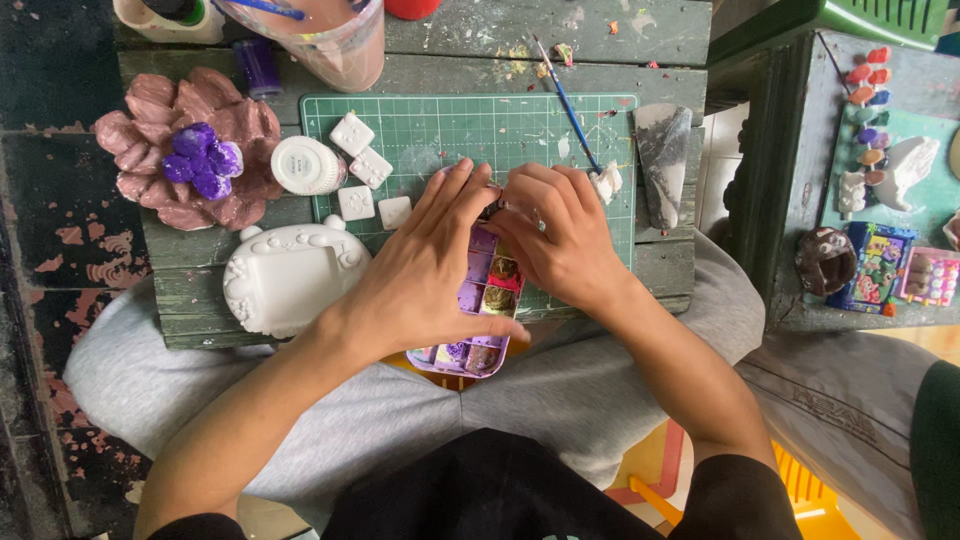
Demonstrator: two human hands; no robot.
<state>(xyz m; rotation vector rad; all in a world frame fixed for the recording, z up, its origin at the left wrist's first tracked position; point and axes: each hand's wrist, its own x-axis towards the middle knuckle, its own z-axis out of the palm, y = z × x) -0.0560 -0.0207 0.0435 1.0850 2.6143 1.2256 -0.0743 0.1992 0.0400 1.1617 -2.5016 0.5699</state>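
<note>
Both hands, left (425, 275) and right (560, 240), pinched a small dark piece (491, 208) over the purple paint palette (480, 300). Each grip looked closed on it. Palette overhung the counter (620, 35) edge; pressing down might tip it, spilling paint onto grey trousers (400, 410).

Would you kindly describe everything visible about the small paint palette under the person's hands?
The paint palette is a small rectangular tray of lilac plastic, divided into little wells. The visible wells hold purple, brownish and reddish paint, smeared and clearly used. It lies flat, lengthwise toward the person, half on the green cutting mat and overhanging the wooden table's near edge above the lap. The left hand covers its left side; the right hand rests over its far end.
</note>
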